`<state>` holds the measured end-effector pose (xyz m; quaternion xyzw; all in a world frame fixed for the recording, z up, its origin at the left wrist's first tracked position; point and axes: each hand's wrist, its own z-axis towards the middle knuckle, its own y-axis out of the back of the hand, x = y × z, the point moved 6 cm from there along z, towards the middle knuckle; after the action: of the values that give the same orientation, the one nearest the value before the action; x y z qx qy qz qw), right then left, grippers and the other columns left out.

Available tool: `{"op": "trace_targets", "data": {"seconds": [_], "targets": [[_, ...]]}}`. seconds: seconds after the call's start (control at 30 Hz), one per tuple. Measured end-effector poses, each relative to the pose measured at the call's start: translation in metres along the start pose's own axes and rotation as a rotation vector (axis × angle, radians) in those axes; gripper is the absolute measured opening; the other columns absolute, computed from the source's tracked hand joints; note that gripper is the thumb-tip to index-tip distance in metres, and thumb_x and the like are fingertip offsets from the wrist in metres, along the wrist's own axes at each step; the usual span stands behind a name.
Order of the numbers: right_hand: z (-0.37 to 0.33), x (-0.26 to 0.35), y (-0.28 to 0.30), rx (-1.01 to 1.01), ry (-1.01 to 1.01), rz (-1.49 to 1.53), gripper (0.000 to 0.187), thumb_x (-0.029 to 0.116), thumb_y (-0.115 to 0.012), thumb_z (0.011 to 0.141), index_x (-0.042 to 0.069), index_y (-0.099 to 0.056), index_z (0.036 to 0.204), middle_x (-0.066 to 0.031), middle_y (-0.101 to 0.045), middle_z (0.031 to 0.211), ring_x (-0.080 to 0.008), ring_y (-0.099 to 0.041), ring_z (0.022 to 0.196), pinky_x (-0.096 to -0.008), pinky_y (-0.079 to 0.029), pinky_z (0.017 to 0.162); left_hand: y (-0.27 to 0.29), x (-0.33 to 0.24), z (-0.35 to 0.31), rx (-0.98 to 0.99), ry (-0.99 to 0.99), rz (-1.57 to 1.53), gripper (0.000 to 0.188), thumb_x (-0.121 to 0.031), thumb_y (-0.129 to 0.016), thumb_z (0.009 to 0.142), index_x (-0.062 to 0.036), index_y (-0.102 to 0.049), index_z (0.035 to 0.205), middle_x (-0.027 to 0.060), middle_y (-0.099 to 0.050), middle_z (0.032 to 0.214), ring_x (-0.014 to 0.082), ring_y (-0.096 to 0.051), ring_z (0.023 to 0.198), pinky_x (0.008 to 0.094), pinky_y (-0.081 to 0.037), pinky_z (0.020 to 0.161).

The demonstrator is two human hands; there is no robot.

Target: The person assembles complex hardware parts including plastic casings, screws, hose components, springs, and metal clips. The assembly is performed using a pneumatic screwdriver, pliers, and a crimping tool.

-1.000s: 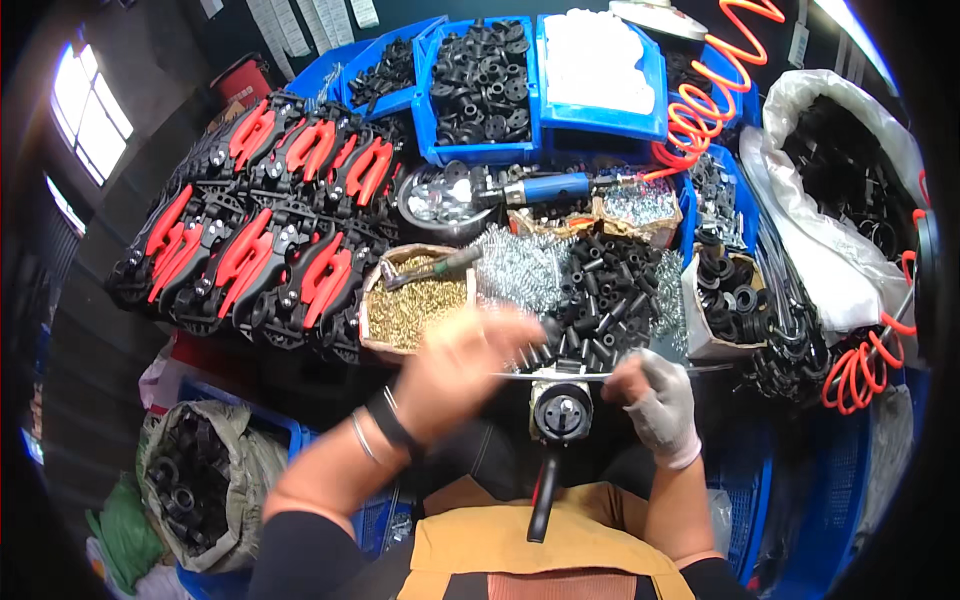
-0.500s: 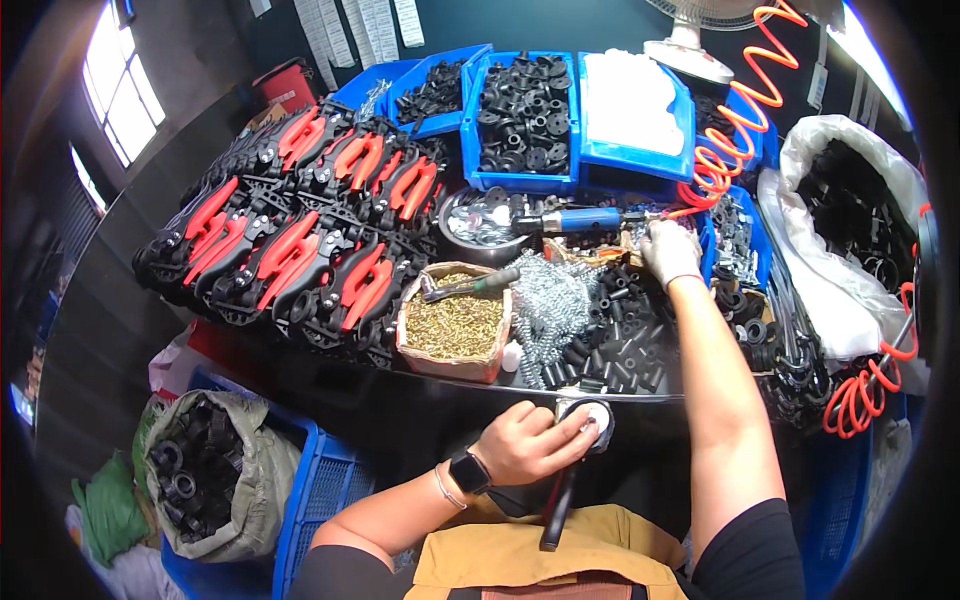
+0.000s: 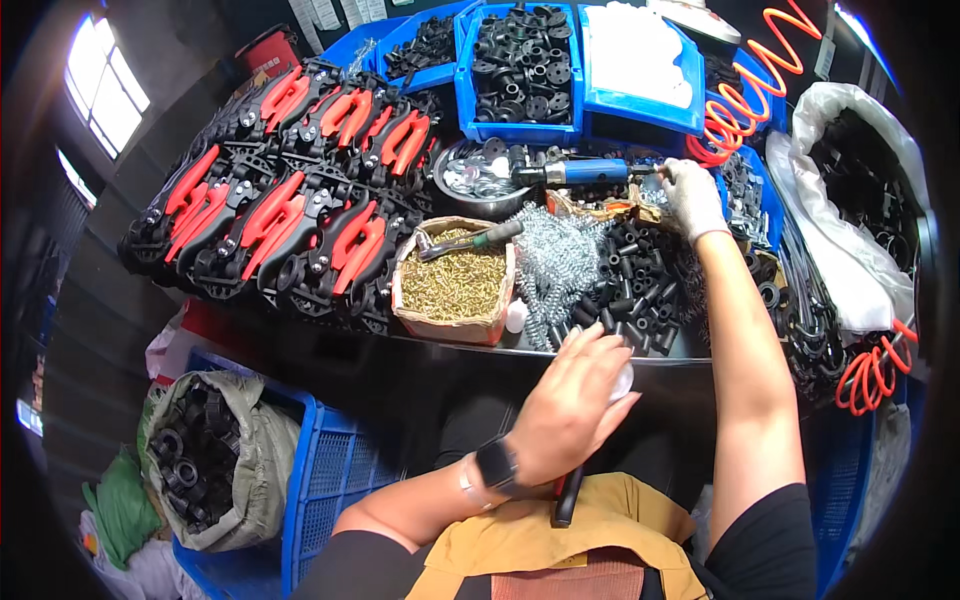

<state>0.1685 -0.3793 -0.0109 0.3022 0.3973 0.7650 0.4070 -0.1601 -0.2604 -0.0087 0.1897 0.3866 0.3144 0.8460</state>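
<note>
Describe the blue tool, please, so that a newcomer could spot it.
Find the blue bins at the back. In front of them, reaching from the bowl toward the right hand, lies the blue tool. Its blue barrel sets it apart from the green-handled ratchet.

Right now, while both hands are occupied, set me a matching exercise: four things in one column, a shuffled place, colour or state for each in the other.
1. right hand
2. left hand
3. springs
4. green-handled wrench

A. silver, heaped to the right of the cardboard box
B. bare, with a watch on its wrist
C. lying on brass-coloured pieces
D. gloved, at the right end of the blue tool

Pairs: 1-D, 2-B, 3-A, 4-C
</note>
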Motion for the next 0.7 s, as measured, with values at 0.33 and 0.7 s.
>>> {"op": "trace_targets", "data": {"seconds": [0.33,0.7], "targets": [[-0.208,0.138,0.114,0.013,0.64,0.688,0.034,0.006,-0.079,0.071,0.01,-0.067,0.102,-0.0086,-0.067,0.103,-0.0291,-0.067,0.083,-0.0382,-0.056,0.072,-0.038,0.051,-0.033,0.009,0.296,-0.524,0.062,-0.017,-0.081,0.081,-0.0003,-0.051,0.133,0.015,-0.061,0.125,0.0267,-0.061,0.115,0.0372,-0.047,0.099],[-0.217,0.151,0.126,0.002,0.85,0.281,0.035,0.015,-0.073,0.072,0.008,-0.069,0.106,-0.0066,-0.065,0.107,-0.026,-0.065,0.088,-0.0391,-0.054,0.076,-0.05,0.061,-0.057,-0.022,0.502,-0.798,0.064,0.0,-0.072,0.082,-0.0013,-0.045,0.14,0.0124,-0.063,0.124,0.0178,-0.063,0.11,0.0317,-0.05,0.096]]}}
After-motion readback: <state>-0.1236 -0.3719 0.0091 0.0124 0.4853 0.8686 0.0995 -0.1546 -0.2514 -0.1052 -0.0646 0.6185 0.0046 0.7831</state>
